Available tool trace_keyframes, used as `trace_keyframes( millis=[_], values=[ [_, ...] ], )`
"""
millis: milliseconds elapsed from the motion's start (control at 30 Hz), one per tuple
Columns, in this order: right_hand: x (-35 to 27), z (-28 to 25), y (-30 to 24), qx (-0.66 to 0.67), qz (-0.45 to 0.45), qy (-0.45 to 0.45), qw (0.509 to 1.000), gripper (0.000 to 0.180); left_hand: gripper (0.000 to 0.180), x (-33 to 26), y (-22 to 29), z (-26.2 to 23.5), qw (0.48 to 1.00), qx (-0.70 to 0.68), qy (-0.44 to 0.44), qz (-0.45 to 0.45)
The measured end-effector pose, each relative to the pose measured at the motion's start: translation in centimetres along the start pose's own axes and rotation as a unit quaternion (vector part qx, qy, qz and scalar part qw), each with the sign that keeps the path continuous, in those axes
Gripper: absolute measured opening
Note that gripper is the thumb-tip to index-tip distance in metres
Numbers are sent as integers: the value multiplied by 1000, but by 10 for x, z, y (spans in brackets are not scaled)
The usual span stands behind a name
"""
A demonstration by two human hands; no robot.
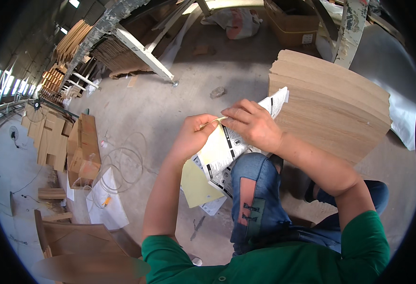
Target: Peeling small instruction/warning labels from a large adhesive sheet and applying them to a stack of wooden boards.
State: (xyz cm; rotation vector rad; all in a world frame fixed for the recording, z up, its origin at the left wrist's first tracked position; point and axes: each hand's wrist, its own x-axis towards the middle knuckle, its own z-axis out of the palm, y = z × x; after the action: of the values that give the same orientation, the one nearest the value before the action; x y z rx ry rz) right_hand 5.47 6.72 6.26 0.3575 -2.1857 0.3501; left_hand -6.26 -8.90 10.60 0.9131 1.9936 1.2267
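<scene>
My left hand (193, 136) and my right hand (253, 124) meet in front of me over my raised knee in blue jeans (255, 189). Both pinch the top edge of a sheet of printed white labels (227, 156) with a pale yellow backing (196, 182) that hangs down below them. The fingertips of both hands grip a thin strip at the sheet's top corner. The white sheet continues behind my right hand toward the upper right.
A tall stack of flat brown cardboard sheets (331, 104) stands right beside my right hand. Folded cardboard boxes (82, 151) and a coil of white wire (122, 165) lie on the concrete floor to the left. A white metal frame (141, 49) stands farther off.
</scene>
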Motion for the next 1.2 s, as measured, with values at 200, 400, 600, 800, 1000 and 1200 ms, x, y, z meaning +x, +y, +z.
trace_keyframes(
  millis=[200, 400, 600, 800, 1000, 1200],
  values=[
    [-2, 7, 0, -26, -92, 12, 995, 22, 17, 28, -22, -12, 992, 123, 10, 9],
    [-24, 3, -23, -29, -132, -18, 991, 26, 11, 77, -58, -31, 837, 509, 131, 150],
    [-78, -20, 78, 41, 272, -52, 960, 20, 8, 114, -92, -57, 588, 717, 195, 319],
    [-122, -56, 165, -43, 368, -213, 904, 9, 9, 150, -78, 64, 519, 723, -137, 435],
    [-123, -31, 177, -85, 255, -243, 932, 12, 20, 184, -135, 178, 588, 627, -125, 495],
    [-144, -24, 185, -210, 184, -239, 930, 12, 31, 188, -89, 225, 431, 773, -269, 381]
  ],
)
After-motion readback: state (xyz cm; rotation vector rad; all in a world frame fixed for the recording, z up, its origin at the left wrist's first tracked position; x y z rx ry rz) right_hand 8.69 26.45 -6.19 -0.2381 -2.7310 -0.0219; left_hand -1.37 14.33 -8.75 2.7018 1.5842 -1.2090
